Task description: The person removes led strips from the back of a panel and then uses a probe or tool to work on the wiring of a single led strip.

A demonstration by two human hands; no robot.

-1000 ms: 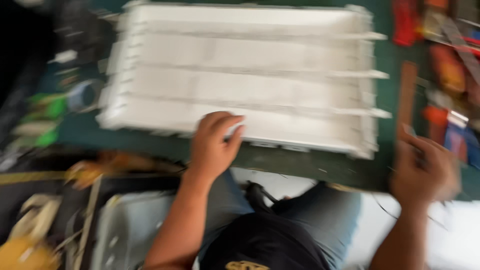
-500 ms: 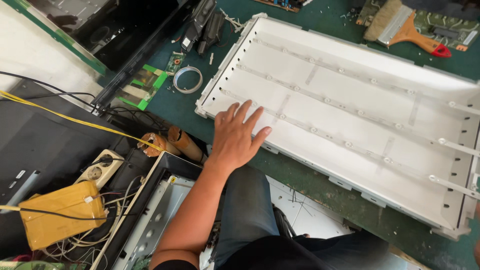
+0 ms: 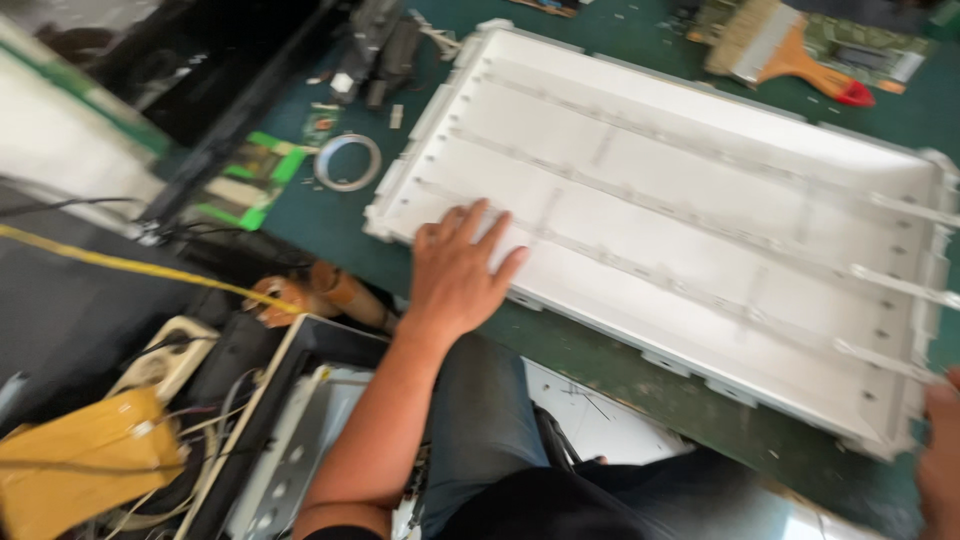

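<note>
Lying flat on the green bench [image 3: 640, 380], one white backlight panel [image 3: 700, 220], wide and shallow, with thin strips [image 3: 640, 255] across it, three countable, maybe more. Probably light for such size but easy to flex, and the strips look fragile; better taken by the raised rims at two opposite ends, not by the middle. Pressing on the near left corner, left hand [image 3: 458, 268], fingers spread and released, grasping nothing. At the far right corner, right hand [image 3: 940, 450], mostly out of view; fingers impossible to tell. Beyond the panel: one tape ring [image 3: 348, 161], one brush [image 3: 790, 52].
</note>
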